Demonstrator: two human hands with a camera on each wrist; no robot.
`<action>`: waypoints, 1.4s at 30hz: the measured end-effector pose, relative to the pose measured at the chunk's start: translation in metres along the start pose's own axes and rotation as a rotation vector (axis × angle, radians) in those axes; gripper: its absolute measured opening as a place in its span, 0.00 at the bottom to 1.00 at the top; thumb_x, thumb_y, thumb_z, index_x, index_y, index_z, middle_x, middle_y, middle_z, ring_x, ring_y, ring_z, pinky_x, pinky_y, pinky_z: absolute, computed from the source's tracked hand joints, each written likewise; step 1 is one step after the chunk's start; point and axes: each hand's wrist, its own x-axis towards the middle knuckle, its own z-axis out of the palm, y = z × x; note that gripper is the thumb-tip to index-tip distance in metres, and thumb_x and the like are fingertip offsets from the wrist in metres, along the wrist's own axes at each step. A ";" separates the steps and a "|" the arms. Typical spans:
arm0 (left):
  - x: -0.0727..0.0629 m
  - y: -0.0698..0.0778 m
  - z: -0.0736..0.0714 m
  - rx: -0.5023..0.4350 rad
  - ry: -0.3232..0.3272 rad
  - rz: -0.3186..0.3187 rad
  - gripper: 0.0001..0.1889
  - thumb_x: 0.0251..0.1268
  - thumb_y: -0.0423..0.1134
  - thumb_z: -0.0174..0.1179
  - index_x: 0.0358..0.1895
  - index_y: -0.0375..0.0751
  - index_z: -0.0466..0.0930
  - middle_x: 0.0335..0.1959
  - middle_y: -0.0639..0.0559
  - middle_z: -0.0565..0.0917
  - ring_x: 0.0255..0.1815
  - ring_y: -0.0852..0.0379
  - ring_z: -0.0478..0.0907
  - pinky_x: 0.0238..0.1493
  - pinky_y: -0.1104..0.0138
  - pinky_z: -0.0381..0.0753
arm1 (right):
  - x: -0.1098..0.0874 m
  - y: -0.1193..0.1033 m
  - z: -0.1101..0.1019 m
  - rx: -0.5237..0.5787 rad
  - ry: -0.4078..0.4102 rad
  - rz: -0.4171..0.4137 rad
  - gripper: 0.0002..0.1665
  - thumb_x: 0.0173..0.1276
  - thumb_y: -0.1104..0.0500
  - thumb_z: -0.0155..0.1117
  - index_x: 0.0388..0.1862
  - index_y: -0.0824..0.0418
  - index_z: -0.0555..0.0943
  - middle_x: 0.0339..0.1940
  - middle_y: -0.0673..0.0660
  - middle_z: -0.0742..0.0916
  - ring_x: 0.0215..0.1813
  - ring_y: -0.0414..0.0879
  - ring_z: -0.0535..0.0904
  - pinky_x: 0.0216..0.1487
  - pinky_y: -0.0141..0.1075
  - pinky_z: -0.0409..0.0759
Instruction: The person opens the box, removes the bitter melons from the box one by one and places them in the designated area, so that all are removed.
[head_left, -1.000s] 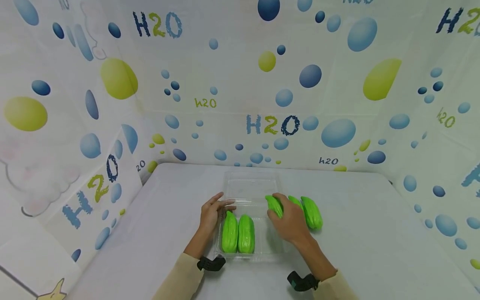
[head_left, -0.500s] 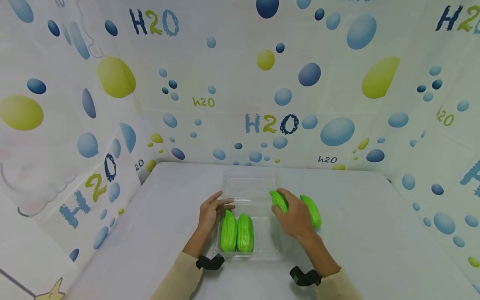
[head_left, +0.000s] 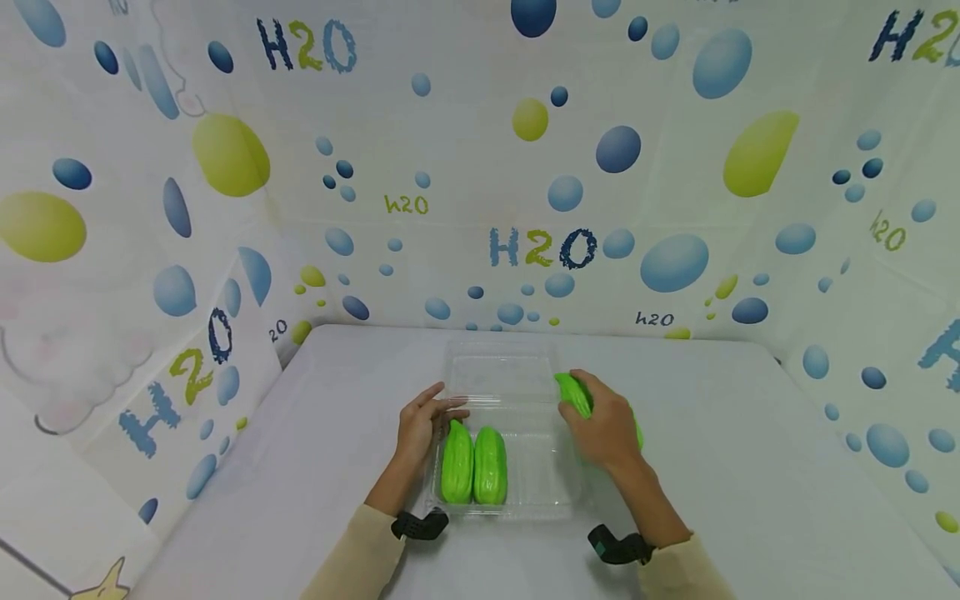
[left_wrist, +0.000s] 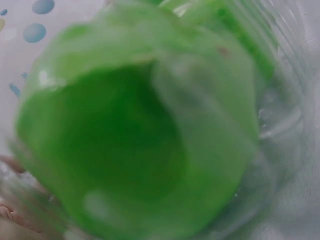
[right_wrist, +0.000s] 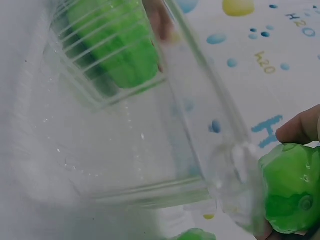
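Two green ribbed gourds (head_left: 491,467) lie side by side in the left half of a clear plastic clamshell box (head_left: 536,487). My left hand (head_left: 417,429) rests at the box's back left corner, fingers fairly straight along its edge. At the box's right, my right hand (head_left: 606,425) pinches another green gourd (head_left: 574,395) between thumb and fingers. The right wrist view shows this gourd (right_wrist: 291,192) end-on beside the box wall. Behind the right hand, a further green gourd (head_left: 639,433) is mostly hidden. A blurred gourd (left_wrist: 130,135) fills the left wrist view through the plastic.
The box's clear lid (head_left: 502,371) is folded back flat behind its base. A white table (head_left: 720,450) extends around it, with a printed curtain (head_left: 480,150) along the back and sides.
My right hand has moved right and slightly away with its gourd, increasingly covering the gourds on the right. My left hand and the two boxed gourds stay in place.
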 end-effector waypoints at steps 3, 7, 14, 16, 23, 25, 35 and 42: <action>-0.001 0.001 0.001 -0.003 0.004 0.005 0.26 0.77 0.32 0.46 0.75 0.33 0.62 0.48 0.40 0.89 0.42 0.51 0.90 0.44 0.71 0.81 | 0.001 0.002 -0.002 0.013 0.007 0.008 0.30 0.65 0.57 0.67 0.67 0.59 0.78 0.44 0.59 0.87 0.36 0.50 0.75 0.35 0.40 0.71; -0.002 0.002 0.002 -0.013 0.005 0.014 0.26 0.77 0.31 0.47 0.75 0.32 0.61 0.47 0.41 0.89 0.42 0.50 0.90 0.45 0.70 0.81 | 0.002 0.006 -0.003 0.037 0.011 0.019 0.30 0.66 0.57 0.67 0.67 0.60 0.78 0.44 0.60 0.87 0.36 0.51 0.76 0.34 0.40 0.72; -0.003 0.003 0.003 -0.019 0.006 0.015 0.27 0.76 0.31 0.47 0.75 0.32 0.61 0.46 0.42 0.90 0.42 0.52 0.89 0.46 0.70 0.82 | 0.006 0.012 -0.008 0.063 -0.009 0.065 0.30 0.68 0.56 0.65 0.69 0.60 0.76 0.50 0.63 0.87 0.40 0.52 0.77 0.36 0.40 0.74; -0.003 0.003 0.002 -0.014 0.007 0.012 0.27 0.76 0.32 0.48 0.75 0.33 0.61 0.47 0.42 0.89 0.43 0.52 0.89 0.47 0.70 0.82 | 0.007 0.015 -0.009 0.073 -0.008 0.080 0.30 0.68 0.55 0.65 0.69 0.59 0.76 0.51 0.63 0.87 0.41 0.53 0.78 0.38 0.41 0.74; -0.002 0.001 0.001 -0.002 0.011 0.002 0.27 0.76 0.32 0.49 0.75 0.34 0.62 0.46 0.42 0.90 0.43 0.53 0.89 0.52 0.70 0.81 | 0.010 0.027 -0.010 0.110 -0.013 0.119 0.31 0.68 0.55 0.66 0.70 0.58 0.76 0.53 0.63 0.86 0.44 0.54 0.78 0.41 0.42 0.76; -0.001 0.001 0.001 -0.003 0.010 0.003 0.27 0.76 0.32 0.49 0.75 0.34 0.62 0.46 0.42 0.90 0.43 0.53 0.89 0.52 0.70 0.81 | 0.011 0.030 -0.011 0.123 -0.020 0.132 0.31 0.68 0.56 0.66 0.70 0.57 0.75 0.55 0.64 0.85 0.46 0.55 0.79 0.43 0.43 0.76; -0.001 0.000 0.002 -0.004 0.002 0.011 0.27 0.76 0.32 0.49 0.76 0.33 0.61 0.47 0.41 0.89 0.45 0.50 0.89 0.52 0.68 0.81 | 0.015 0.043 -0.019 0.134 -0.006 0.168 0.31 0.69 0.55 0.63 0.71 0.59 0.74 0.63 0.66 0.82 0.54 0.58 0.78 0.54 0.51 0.75; -0.002 0.000 0.002 0.001 -0.002 0.007 0.27 0.77 0.32 0.48 0.76 0.33 0.61 0.48 0.42 0.89 0.44 0.51 0.89 0.53 0.69 0.81 | 0.015 0.053 -0.023 0.126 0.008 0.188 0.32 0.71 0.55 0.62 0.72 0.59 0.73 0.67 0.67 0.80 0.60 0.60 0.76 0.60 0.55 0.72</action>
